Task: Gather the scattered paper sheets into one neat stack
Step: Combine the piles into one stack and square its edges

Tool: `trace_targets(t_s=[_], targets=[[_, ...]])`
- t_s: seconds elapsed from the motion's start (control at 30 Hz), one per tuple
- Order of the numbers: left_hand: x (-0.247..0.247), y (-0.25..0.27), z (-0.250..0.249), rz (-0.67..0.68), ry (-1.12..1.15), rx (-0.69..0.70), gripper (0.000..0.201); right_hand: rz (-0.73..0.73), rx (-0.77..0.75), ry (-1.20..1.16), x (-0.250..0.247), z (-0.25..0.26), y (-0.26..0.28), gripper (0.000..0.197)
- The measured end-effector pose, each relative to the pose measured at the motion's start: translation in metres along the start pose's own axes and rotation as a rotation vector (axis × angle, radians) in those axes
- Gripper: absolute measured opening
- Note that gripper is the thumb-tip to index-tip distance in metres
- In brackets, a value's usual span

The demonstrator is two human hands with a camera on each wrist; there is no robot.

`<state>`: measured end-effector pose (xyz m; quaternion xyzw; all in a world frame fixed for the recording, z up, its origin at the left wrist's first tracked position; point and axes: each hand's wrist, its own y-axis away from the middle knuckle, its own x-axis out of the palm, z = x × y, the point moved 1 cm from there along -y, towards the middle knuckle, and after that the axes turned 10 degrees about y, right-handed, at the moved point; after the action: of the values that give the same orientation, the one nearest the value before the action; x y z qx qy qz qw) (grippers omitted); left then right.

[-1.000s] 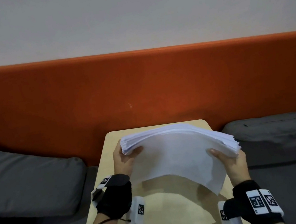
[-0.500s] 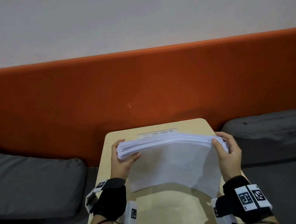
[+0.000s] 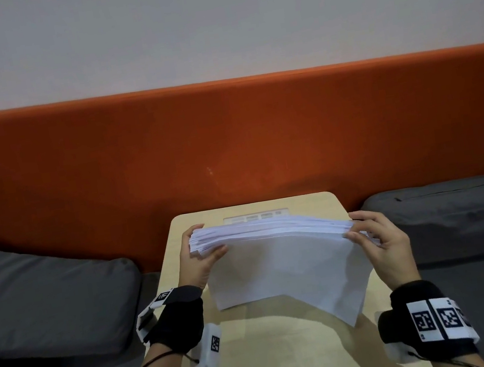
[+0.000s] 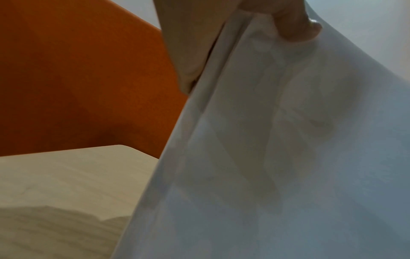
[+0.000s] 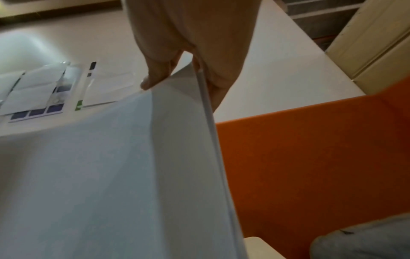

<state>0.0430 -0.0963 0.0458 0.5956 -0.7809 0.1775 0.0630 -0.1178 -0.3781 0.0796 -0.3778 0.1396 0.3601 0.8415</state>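
A thick bundle of white paper sheets (image 3: 281,259) stands nearly upright on its lower edge over the small light wood table (image 3: 280,355). My left hand (image 3: 201,253) grips the bundle's left end, thumb on the near face. My right hand (image 3: 369,233) grips the right end, thumb in front and fingers behind. One lower right corner of a sheet hangs below the others. In the left wrist view the paper (image 4: 277,157) fills the right side under my thumb. The right wrist view shows the paper's (image 5: 111,175) near face and side edge between my thumb and fingers.
The table is narrow, with an orange upholstered backrest (image 3: 227,141) right behind it. A grey cushion (image 3: 40,297) lies to the left and another grey cushion (image 3: 461,212) to the right. A small printed label (image 3: 255,216) sits at the table's far edge.
The bundle has tipped from a fanned, slanted hold to nearly upright and come down toward the table. Both hands moved inward along its ends; the right-hand sheets are drawn in closer.
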Motion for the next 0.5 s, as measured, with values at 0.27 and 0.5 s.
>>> trace_targets(t_s=[0.27, 0.5], targets=[[0.000, 0.000, 0.001, -0.024, -0.013, -0.019, 0.057, 0.197, 0.309, -0.381, -0.005, -0.016, 0.008, 0.069], [-0.004, 0.006, -0.001, 0.038, -0.107, -0.052, 0.094, 0.243, 0.446, -0.587, 0.034, -0.021, 0.034, 0.098]])
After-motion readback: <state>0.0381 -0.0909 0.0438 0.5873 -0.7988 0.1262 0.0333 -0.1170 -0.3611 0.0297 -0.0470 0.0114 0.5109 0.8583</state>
